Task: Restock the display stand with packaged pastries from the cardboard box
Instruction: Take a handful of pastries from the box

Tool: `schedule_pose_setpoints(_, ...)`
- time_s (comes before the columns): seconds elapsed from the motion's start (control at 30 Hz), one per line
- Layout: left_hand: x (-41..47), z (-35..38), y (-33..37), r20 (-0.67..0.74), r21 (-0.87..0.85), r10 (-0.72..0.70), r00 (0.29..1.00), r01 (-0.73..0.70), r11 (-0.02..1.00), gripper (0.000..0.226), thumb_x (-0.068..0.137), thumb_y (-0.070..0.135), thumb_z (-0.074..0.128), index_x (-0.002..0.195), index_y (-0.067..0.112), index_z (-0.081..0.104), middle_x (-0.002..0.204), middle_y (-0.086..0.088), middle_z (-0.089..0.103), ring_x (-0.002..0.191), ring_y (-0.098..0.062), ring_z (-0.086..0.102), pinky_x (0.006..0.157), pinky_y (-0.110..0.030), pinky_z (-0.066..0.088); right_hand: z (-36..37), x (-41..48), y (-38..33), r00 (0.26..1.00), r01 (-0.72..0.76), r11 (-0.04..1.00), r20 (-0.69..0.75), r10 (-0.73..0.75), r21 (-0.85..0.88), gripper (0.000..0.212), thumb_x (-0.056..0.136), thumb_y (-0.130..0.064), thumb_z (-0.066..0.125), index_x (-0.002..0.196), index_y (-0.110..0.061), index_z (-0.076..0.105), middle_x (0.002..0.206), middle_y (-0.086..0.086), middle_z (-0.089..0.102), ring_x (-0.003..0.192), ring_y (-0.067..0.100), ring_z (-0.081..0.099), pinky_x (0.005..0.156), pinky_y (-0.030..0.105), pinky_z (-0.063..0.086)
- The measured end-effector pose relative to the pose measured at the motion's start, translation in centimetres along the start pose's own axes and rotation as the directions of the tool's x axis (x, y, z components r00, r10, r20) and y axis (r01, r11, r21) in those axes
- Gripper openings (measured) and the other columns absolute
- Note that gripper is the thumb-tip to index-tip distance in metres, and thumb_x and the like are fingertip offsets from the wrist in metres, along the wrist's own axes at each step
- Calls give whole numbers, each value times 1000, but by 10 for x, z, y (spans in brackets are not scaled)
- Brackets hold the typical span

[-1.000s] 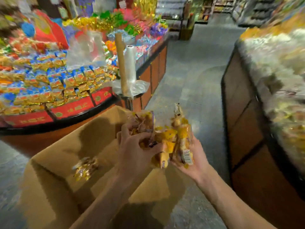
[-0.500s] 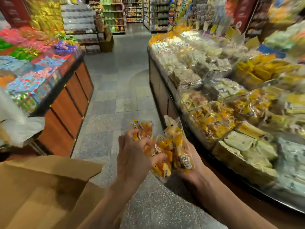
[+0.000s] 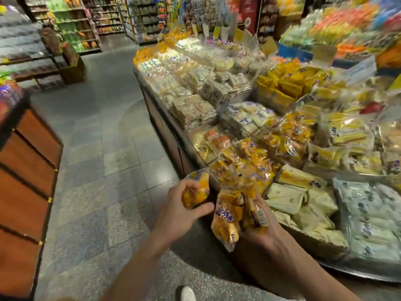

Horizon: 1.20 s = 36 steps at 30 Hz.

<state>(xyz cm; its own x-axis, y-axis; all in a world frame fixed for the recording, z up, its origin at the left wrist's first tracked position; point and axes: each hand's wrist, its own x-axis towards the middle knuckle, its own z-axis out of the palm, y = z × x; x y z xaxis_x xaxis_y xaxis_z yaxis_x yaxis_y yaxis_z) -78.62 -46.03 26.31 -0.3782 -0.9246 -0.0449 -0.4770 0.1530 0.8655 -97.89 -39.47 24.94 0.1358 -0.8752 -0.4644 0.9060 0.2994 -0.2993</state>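
Fingers of the left hand (image 3: 183, 213) curl round one yellow pastry packet (image 3: 196, 191); this grip is closed on it, with the thumb beneath. The right hand (image 3: 265, 234) grips a bundle of packets (image 3: 230, 213) from below, and one packet hangs down past the palm. Both loads are held at the near left corner of the display stand (image 3: 358, 273), just in front of a heap of matching yellow packets (image 3: 245, 168). Pale flat packs (image 3: 286, 198) lie to the right of the bundle. Grey tiled floor (image 3: 108, 170) runs left of the worktop to a wooden counter (image 3: 28, 170). Far shelving is blurred.
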Motion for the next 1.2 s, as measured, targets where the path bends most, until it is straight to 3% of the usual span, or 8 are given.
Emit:
schedule_pose_setpoints(0.13,85,12,-9,143,-135,-4,990,23,991,27,88,38,70,105,42,50,112,12,61,94,-2,61,70,-19,43,-7,42,-37,990,127,992,-57,-128,-24,54,38,-22,101,78,-11,65,82,8,57,77,20,50,72,24,33)
schedule_pose_setpoints(0.23,140,21,-1,290,-210,-11,957,75,975,27,93,43,60,114,37,45,119,7,61,82,2,66,73,-23,46,-11,66,-66,969,226,973,-111,-220,48,72,27,-18,103,85,-14,60,83,9,57,81,20,50,75,28,45)
schedule_pose_setpoints(0.43,225,57,8,476,-260,7,880,133,956,55,78,65,59,123,37,44,132,13,55,117,-6,56,102,-38,47,-18,85,-104,904,382,919,-247,-349,100,37,65,-32,92,79,-18,60,84,8,60,79,23,60,93,38,50)
schedule_pose_setpoints(0.6,279,104,13,624,-234,-46,780,242,942,46,81,65,61,115,34,58,123,14,65,119,-9,57,109,-38,42,-31,80,-135,817,535,840,-309,-487,90,27,78,-25,78,66,-14,57,59,5,58,46,18,60,46,32,55)
schedule_pose_setpoints(0.73,318,148,21,637,-126,4,771,98,987,21,95,45,57,101,29,69,106,13,73,108,-9,64,99,-31,49,-46,77,-167,754,607,794,-330,-568,21,37,92,-30,53,63,-11,65,56,7,63,46,17,64,42,28,54)
schedule_pose_setpoints(0.83,340,181,24,605,18,-1,796,-12,1000,52,89,56,59,121,16,65,126,-1,65,121,-21,58,104,-38,45,-64,78,-191,725,633,774,-353,-592,0,22,74,-30,74,67,-12,63,58,5,61,51,17,62,48,29,56)
schedule_pose_setpoints(1.03,357,223,29,586,190,53,809,-200,961,56,96,43,60,145,27,41,137,-1,53,126,-22,49,99,-37,40,-87,81,-215,704,641,767,-384,-598,-19,62,103,-27,36,51,-10,67,55,7,61,46,17,61,45,24,52)
schedule_pose_setpoints(1.2,358,241,14,539,235,287,792,-469,851,50,100,41,51,143,28,31,71,-1,53,62,-20,54,59,-37,48,-111,86,-218,665,645,764,-479,-573,-18,48,105,-31,40,64,-12,55,60,5,52,36,14,49,32,20,43)
